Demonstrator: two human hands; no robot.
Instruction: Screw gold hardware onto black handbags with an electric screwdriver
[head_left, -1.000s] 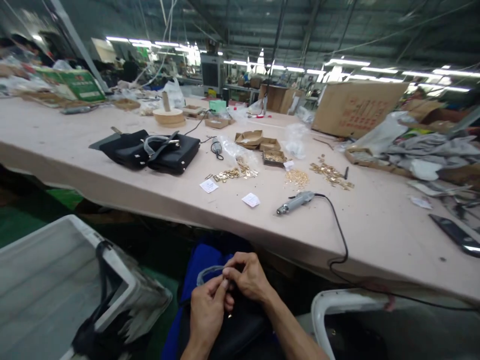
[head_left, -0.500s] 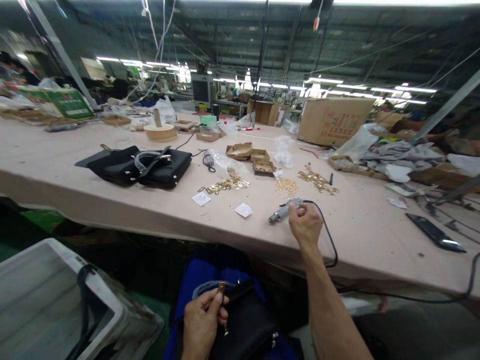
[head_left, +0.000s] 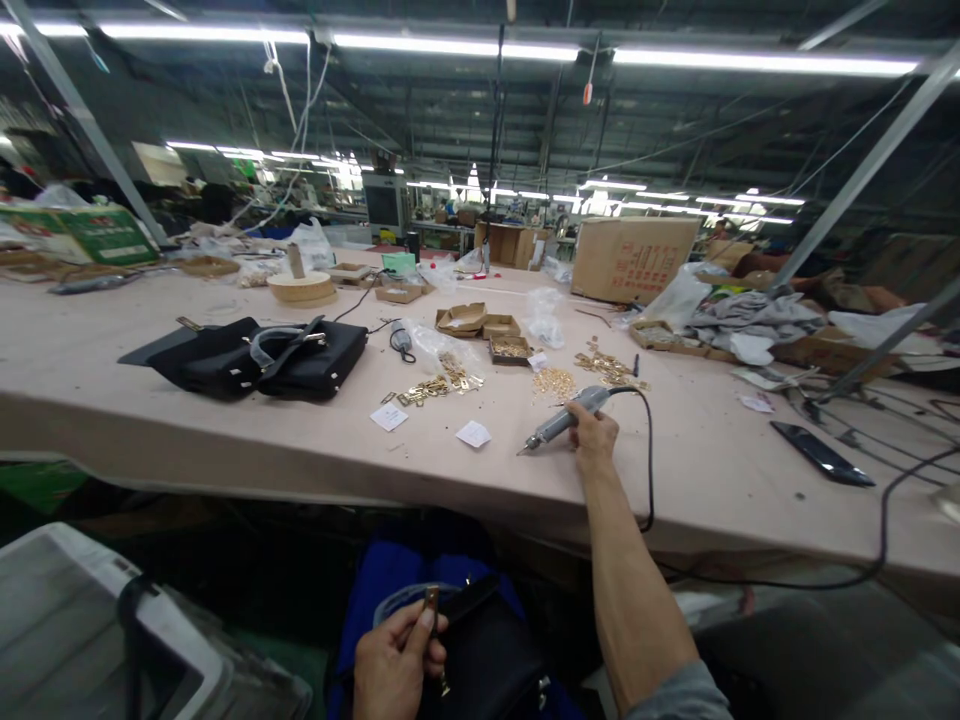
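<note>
My right hand (head_left: 595, 436) is closed around the grey body of an electric screwdriver (head_left: 559, 424) at the front of the table. Its bit points left and toward me, and a black cord runs from its rear end. Down at my lap, my left hand (head_left: 394, 655) pinches a small gold-coloured metal fitting (head_left: 431, 598) between thumb and fingers. Beneath that hand lies a black bag (head_left: 491, 650) with clear plastic round its handle, resting on blue cloth (head_left: 367, 590). My left fingers partly cover the bag and the fitting.
Gold metal fittings (head_left: 431, 390), tiny gold pieces (head_left: 553, 384) and paper labels (head_left: 473, 434) lie on the table. Black bags (head_left: 322, 365) sit left, a dark phone (head_left: 821, 453) right. A white plastic bin (head_left: 82, 560) stands at lower left; the screwdriver's cord hangs over the table edge.
My right hand has shifted on the screwdriver, baring more of its grey body, which now slants more steeply. The view has tilted up and turned right; my left hand keeps its pinch.
</note>
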